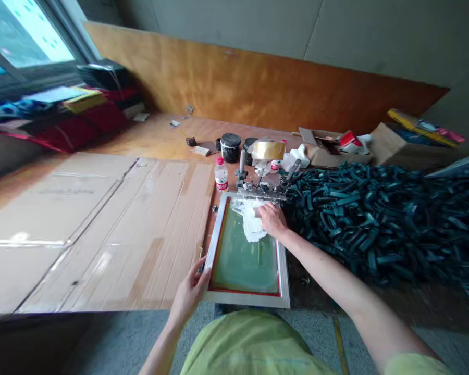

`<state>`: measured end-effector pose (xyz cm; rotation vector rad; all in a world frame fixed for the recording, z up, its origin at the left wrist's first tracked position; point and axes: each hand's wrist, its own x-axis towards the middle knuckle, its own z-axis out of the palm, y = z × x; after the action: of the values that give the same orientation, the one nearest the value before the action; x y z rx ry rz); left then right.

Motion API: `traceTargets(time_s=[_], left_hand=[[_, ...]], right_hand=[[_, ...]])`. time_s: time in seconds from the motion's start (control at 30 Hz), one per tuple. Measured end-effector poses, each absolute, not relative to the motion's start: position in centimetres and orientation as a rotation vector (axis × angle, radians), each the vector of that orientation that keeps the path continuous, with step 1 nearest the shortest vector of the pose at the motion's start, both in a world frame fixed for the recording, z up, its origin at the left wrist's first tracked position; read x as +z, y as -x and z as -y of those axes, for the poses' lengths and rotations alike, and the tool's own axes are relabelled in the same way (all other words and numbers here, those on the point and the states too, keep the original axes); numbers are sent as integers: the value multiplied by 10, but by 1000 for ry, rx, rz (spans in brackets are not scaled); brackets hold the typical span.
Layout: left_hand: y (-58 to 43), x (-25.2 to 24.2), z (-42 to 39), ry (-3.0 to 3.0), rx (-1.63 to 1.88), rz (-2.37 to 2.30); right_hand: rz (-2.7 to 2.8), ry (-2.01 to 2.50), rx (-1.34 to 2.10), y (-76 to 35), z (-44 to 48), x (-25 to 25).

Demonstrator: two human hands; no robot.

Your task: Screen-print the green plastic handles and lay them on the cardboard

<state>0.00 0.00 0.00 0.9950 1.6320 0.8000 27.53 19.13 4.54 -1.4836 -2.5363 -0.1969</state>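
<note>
A screen printing frame (254,299) with a pale metal border and green mesh lies in front of me, tilted slightly. My left hand (190,288) grips the lower left of its border, the thumb on top and the other fingers partly hidden. Near the far end of the mesh, my right hand (272,220) is closed on a white wiping cloth (253,229), which lies flat against the green surface. Whether it is fabric or paper I cannot tell. Just beyond the frame stands a metal clamp fixture (262,192) with upright posts.
Flattened cardboard (101,234) covers the table at left. Behind the frame stand a red-capped bottle (221,175), a black-lidded tub (231,148) and a tape roll (268,150). A heap of dark plastic parts (359,219) spreads rightward, with an open carton (332,151) behind.
</note>
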Motion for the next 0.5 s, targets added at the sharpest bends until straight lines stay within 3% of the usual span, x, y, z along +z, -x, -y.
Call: traceTargets(time_s=[0.5], left_hand=[[-2, 8, -1, -947, 789, -1663]], right_hand=[[2819, 827, 31, -314, -158, 65]])
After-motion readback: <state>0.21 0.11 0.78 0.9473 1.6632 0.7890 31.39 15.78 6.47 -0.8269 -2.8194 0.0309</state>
